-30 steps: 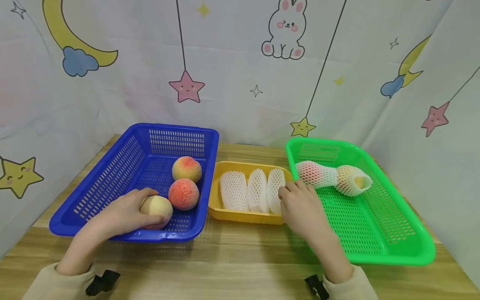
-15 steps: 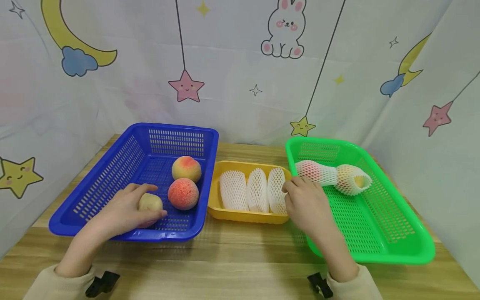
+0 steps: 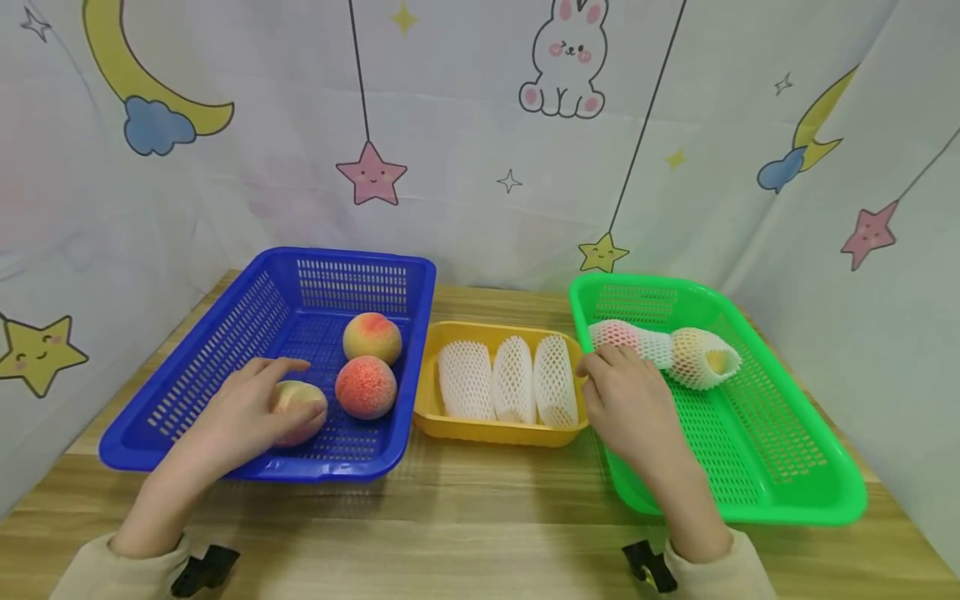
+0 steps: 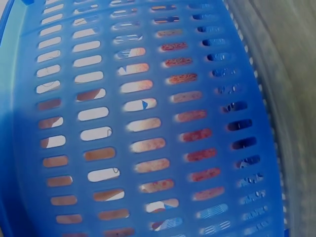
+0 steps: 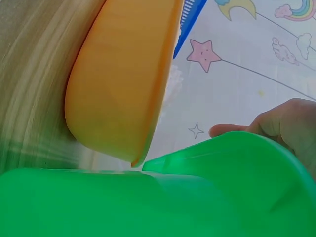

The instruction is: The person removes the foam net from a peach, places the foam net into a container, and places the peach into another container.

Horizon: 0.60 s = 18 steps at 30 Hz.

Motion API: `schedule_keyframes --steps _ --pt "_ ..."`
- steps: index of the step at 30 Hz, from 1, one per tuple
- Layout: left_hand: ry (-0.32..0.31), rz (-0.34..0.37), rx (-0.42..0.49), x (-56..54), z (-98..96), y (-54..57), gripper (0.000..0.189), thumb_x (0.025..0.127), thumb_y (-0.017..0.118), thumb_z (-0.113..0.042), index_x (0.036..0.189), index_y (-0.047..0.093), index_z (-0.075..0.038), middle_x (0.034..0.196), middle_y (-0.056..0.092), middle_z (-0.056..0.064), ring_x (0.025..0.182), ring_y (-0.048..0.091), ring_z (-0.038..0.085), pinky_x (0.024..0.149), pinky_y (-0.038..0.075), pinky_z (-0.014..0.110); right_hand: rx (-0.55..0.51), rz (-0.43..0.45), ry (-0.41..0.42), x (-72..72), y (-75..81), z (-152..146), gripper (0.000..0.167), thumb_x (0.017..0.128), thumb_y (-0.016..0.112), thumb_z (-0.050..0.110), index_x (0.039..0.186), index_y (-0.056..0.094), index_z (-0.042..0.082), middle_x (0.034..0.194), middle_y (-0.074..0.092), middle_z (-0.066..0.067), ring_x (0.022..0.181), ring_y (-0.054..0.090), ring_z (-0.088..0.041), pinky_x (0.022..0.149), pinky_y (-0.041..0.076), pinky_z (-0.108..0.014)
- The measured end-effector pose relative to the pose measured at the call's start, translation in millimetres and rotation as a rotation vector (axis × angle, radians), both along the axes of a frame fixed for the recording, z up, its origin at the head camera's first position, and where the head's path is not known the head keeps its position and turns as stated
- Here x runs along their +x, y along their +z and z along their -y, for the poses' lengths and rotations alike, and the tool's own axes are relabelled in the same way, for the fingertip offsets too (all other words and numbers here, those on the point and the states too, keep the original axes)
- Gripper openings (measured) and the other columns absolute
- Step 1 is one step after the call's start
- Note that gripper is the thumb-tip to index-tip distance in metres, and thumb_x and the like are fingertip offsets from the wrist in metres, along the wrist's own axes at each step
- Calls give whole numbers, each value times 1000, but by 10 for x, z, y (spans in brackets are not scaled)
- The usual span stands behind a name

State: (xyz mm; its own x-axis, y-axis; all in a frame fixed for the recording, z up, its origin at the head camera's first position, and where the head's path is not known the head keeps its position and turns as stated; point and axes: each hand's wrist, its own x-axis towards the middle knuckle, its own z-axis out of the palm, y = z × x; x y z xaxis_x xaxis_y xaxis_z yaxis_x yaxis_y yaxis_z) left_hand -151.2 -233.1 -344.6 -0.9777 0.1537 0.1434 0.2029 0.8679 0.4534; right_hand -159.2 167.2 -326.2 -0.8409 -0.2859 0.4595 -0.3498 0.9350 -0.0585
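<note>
In the head view my left hand [image 3: 243, 414] is inside the blue basket [image 3: 427, 333], its thumb and fingers around a pale yellow-pink peach [image 3: 307, 412]. Two more peaches lie to its right: a red one [image 3: 366, 387] and a yellow one [image 3: 372, 338]. Through the basket's slots, the left wrist view shows only pieces of fruit and hand. My right hand [image 3: 632, 402] hovers over the left rim of the green basket [image 3: 757, 433], fingers loosely bent, holding nothing visible. Two peaches in white foam nets, a reddish one [image 3: 617, 333] and a yellowish one [image 3: 697, 357], lie in that basket.
Between the baskets stands a yellow tray [image 3: 487, 433] with three white foam net sleeves [image 3: 513, 381]. Everything sits on a wooden table [image 3: 435, 533]. A printed cloth [image 3: 465, 92] hangs close behind and at both sides.
My left hand has drawn the pale peach slightly left and turned it; its thumb now lies across the fruit. My right hand has moved right, from the tray's edge to the green basket's rim.
</note>
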Motion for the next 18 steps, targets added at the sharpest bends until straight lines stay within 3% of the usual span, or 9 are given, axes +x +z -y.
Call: schedule_keyframes --steps 9,18 --pt "29 -47 -6 52 -52 91 60 90 61 -45 130 53 -2 125 53 28 118 46 50 94 36 65 -29 2 4 22 47 -58 24 89 46 3 90 69 7 95 67 -7 89 58 -27 71 47 -40" --pt "19 -43 20 117 -149 167 59 90 62 -45 131 53 -3 127 53 26 120 47 47 94 39 65 -30 2 12 50 45 -91 24 90 46 2 91 69 7 93 67 -6 87 59 -27 71 48 -39"
